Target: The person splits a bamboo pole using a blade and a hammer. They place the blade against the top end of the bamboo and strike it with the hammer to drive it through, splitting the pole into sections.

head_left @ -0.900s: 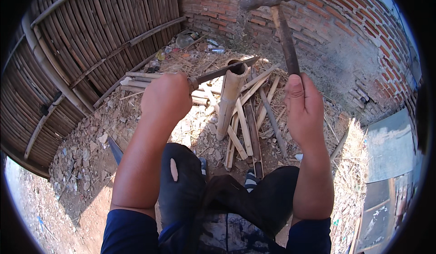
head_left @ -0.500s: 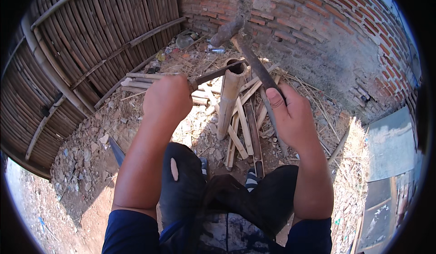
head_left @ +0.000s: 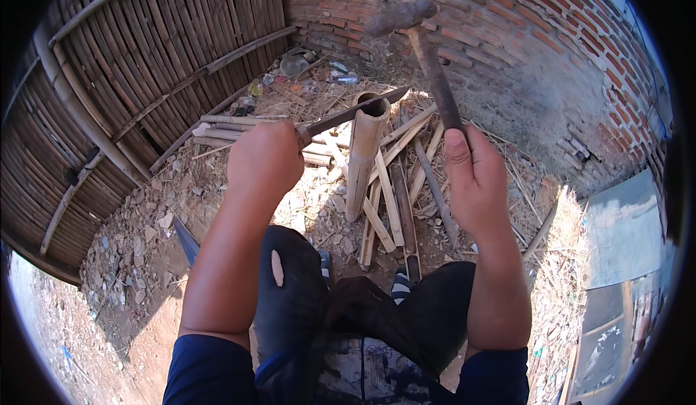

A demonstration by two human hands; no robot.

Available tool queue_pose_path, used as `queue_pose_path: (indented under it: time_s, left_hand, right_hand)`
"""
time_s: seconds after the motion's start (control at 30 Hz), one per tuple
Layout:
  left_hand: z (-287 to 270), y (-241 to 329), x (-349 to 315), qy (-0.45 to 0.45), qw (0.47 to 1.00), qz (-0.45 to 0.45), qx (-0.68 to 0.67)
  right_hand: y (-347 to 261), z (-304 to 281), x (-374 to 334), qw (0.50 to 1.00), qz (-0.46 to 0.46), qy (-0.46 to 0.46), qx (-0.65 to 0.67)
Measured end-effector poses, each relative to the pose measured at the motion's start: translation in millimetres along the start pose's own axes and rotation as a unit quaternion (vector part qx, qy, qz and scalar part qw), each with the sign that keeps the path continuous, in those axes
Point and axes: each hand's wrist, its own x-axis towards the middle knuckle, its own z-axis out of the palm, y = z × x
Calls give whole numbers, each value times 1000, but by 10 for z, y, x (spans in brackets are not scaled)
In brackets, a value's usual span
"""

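With split strips (head_left: pixel 388 202) lying beside it, our bamboo tube (head_left: pixel 362 162) looks unsplit, our left hand (head_left: pixel 264 160) clenching the knife (head_left: pixel 341 118) across its top, our right hand (head_left: pixel 475 179) gripping the hammer (head_left: pixel 433 72) above it.

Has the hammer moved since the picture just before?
Yes, the hammer has moved up and to the right against the brick wall.

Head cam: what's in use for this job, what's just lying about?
In use:
hammer, in right hand
bamboo tube, standing
long-bladed knife, in left hand, across the tube's top

Lying about:
split bamboo strips, loose
plastic litter
flat grey sheet, far right
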Motion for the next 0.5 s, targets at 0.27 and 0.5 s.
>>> queue_pose_path:
  time_s: [0.27,0.5]
  left_hand:
    - [42,27,12,1,1000,6,3]
    - [87,-102,6,12,1000,-2,3]
  right_hand:
    - [378,496,-287,979,-2,-114,-166]
    - [4,49,-25,998,-13,15,58]
